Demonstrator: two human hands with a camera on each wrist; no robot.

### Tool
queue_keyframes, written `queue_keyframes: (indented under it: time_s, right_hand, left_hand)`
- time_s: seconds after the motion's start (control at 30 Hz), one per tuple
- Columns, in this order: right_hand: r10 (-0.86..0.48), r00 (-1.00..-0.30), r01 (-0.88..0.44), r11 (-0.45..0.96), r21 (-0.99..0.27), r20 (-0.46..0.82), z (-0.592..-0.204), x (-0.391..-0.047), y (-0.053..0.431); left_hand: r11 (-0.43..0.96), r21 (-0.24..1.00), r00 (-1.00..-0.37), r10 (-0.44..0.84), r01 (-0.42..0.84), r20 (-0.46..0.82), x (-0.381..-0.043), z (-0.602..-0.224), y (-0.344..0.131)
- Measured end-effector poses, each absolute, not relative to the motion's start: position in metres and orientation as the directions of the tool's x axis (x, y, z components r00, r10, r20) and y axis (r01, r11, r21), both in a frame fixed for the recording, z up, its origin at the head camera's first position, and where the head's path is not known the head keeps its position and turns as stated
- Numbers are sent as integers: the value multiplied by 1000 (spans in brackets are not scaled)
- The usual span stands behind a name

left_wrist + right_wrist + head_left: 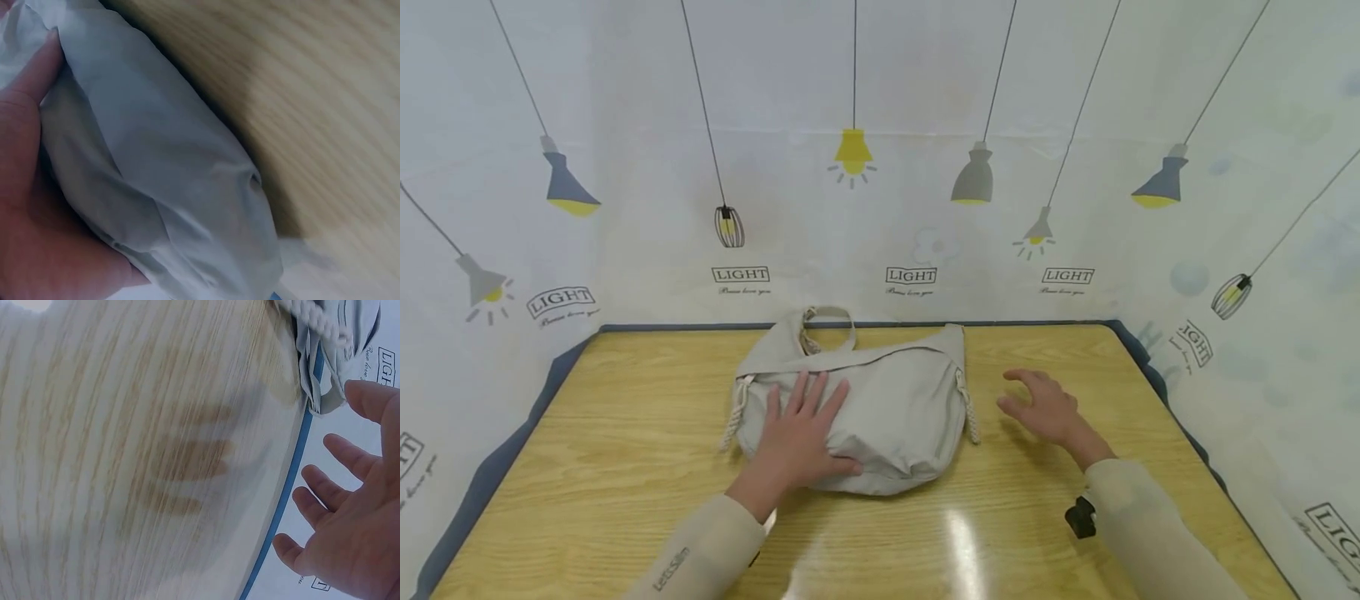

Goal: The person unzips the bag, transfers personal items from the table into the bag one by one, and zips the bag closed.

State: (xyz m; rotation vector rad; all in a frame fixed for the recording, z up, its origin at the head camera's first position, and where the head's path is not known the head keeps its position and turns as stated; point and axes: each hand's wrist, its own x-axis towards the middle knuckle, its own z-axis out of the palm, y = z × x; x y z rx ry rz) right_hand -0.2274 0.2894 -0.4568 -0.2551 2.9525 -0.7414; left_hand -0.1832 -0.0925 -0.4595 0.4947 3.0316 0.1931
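A light grey fabric shoulder bag (895, 408) lies flat near the back of the wooden table, its strap (852, 327) looped up at the top. Braided cords hang at both its sides, one of them the right cord (972, 410). My left hand (801, 437) rests on the bag's lower left front with fingers spread; in the left wrist view its thumb presses into the creased cloth (162, 144). To the right of the bag, my right hand (1045, 407) hovers above the table, holding nothing. Its fingers (334, 494) are loosely bent in the right wrist view.
The wooden table (625, 450) has a dark blue edge (542, 392) along its back and sides. White sheeting (790, 75) printed with lamps and lettering surrounds it on three sides. A black device (1081, 517) sits at the right wrist.
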Motion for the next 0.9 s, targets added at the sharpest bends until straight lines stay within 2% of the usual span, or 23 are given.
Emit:
queue_keyframes:
  time_s: [0.4, 0.9]
  right_hand:
    - [-179, -982, -132, 871, -472, -55, -457, -229, 282]
    - [-194, -980, -157, 878, -453, -37, -454, -227, 276]
  left_hand:
    - [961, 137, -961, 254, 239, -107, -207, -459, -77]
    - [967, 177, -975, 202, 184, -89, -202, -461, -68]
